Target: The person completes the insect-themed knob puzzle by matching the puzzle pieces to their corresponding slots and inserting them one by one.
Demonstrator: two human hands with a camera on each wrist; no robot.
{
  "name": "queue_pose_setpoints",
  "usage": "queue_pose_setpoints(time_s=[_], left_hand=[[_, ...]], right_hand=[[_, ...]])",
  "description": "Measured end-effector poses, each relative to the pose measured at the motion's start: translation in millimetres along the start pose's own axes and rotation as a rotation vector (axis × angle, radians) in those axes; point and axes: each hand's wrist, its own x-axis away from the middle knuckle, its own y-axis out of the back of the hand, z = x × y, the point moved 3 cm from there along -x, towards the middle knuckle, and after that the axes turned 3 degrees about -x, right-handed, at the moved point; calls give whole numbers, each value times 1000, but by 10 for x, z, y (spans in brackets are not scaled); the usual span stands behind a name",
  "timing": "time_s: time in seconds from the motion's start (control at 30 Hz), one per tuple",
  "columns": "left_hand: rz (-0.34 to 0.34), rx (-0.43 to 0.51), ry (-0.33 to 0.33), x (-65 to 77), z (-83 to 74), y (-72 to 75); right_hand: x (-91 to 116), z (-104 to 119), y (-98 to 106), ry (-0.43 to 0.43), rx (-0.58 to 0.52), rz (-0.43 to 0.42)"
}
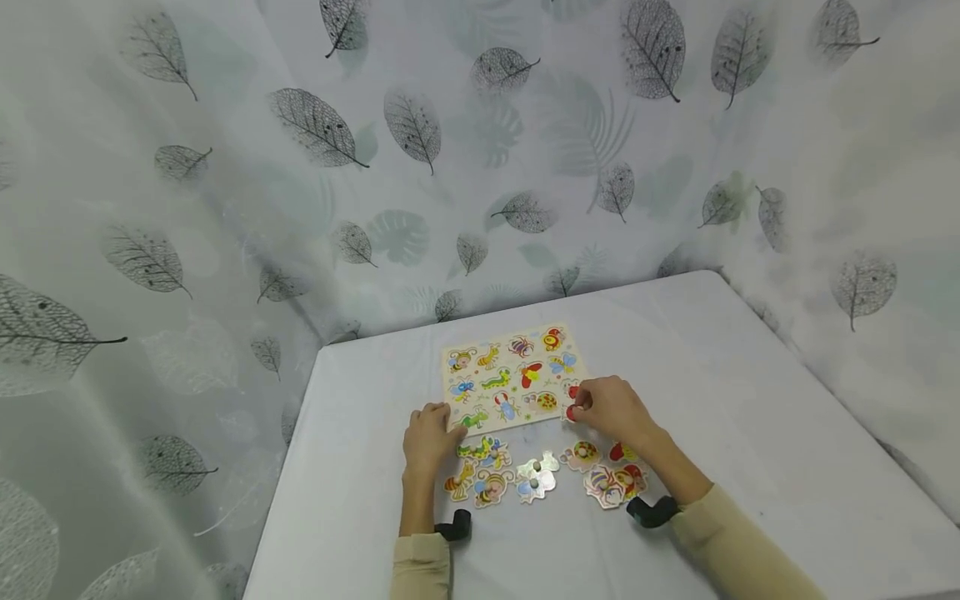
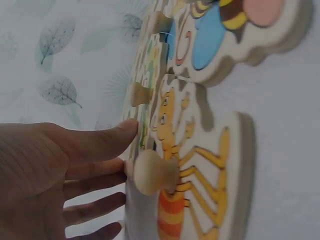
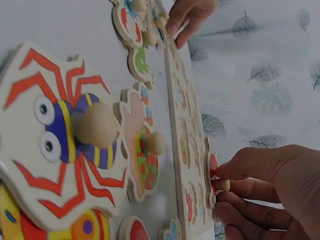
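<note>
A wooden insect puzzle board (image 1: pixel 510 427) lies on the table. At its lower right corner my right hand (image 1: pixel 615 410) pinches a red puzzle piece (image 1: pixel 572 413) with a wooden knob. The right wrist view has that hand (image 3: pixel 270 185) with thumb and fingers about the piece, held close over the board face. My left hand (image 1: pixel 429 437) rests at the board's lower left corner, fingers fairly straight. In the left wrist view its thumb extends beside an orange-striped insect piece (image 2: pixel 172 205), whose knob stands near the fingertips.
Loose knobbed pieces lie in front of the board: a bee (image 1: pixel 491 487), a caterpillar (image 1: pixel 474 447), silvery-glaring pieces (image 1: pixel 538 479), a spotted ladybug (image 1: pixel 582 454) and a purple spider (image 3: pixel 65 135) overlapping another piece. A leaf-patterned curtain (image 1: pixel 480 167) hangs behind the white table (image 1: pixel 750 467).
</note>
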Motion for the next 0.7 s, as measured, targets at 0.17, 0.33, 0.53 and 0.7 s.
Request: queue_pose_setpoints(time_s=[0.17,0.33,0.53,0.7], left_hand=[[60,-23,33,-54,-27,60],[75,-24,61,-70,-60,82],[77,-33,71,-63,-86,98],[76,-59,68,-60,-102,102]], right_hand=[[-98,-32,81,31,13,-8],[-163,-60,117,40,20,4],[-229,-75,155,44,15,-9],[-267,-64,177,74,2,-29]])
